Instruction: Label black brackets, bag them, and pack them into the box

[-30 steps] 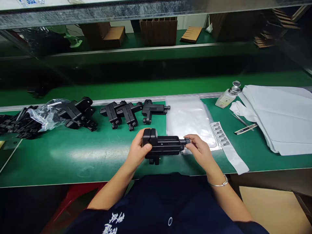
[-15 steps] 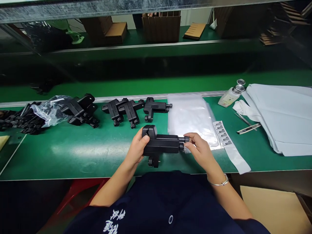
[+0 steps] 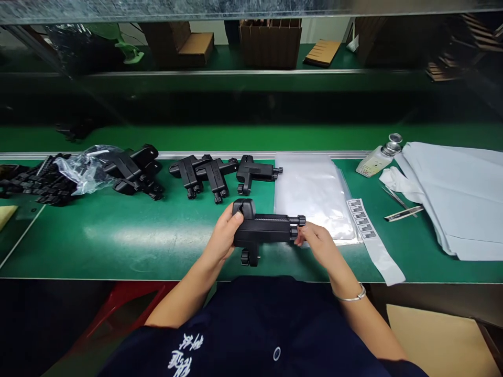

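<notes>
The left hand [image 3: 222, 242] is clenched around the thick end of the black holder [image 3: 262, 231], lifted just above the worktop [image 3: 118, 241]. The right hand [image 3: 318, 243] pinches its small knob end. If either grasp loosens, the holder may drop, I think, onto the plastic bags [image 3: 310, 193].

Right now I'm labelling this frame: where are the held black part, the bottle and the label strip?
black part [image 3: 262, 230], head view, middle of its body.
bottle [image 3: 373, 161], head view, its side.
label strip [image 3: 362, 218], head view, printed labels.
</notes>
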Tool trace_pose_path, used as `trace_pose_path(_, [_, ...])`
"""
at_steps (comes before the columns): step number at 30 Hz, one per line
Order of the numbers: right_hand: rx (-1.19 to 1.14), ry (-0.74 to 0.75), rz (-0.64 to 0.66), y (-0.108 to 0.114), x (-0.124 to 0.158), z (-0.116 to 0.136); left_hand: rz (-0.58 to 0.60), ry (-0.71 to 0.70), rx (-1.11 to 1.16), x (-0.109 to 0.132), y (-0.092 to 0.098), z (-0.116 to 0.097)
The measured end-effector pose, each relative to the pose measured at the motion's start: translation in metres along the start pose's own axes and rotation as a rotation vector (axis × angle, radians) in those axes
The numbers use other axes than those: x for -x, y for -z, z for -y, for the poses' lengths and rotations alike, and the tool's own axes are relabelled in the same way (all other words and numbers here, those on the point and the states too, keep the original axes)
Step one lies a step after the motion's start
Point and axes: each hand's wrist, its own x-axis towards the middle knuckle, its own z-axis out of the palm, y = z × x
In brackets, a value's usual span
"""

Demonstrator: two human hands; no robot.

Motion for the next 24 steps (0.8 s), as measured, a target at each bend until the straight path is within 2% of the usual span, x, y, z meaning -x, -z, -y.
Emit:
trace_pose_path(4, [-0.145,-0.102,-0.031,-0.008,-0.003,0.0,-0.057,-0.027,0.038,-0.004,-0.002,0.004])
trace_pose_path(7, [-0.214,-0.135,-0.005,-0.009,-0.005,0.003,-0.089,-0.046,0.06,-0.006,0.0,0.006])
trace_pose_path(9, [-0.184,-0.112,0.014,-0.01,-0.007,0.002,-0.077,-0.074,0.043,-0.006,0.002,0.006])
trace_pose_path(13, [-0.051,-0.062,-0.037,-0.015,-0.012,-0.003,-0.061,-0.12,-0.015,-0.004,0.003,0.006])
trace_pose_path(17, [-0.029,-0.034,-0.024,-0.016,-0.014,-0.004,-0.06,-0.039,0.005,-0.001,0.002,0.004])
trace_pose_path(21, [-0.043,0.082,-0.128,-0.01,-0.012,0.003,-0.066,0.048,0.025,0.0,0.001,0.0])
trace_pose_path(24, [0.035,0.101,-0.147,-0.006,-0.011,0.005,-0.062,0.075,0.01,-0.001,0.001,-0.001])
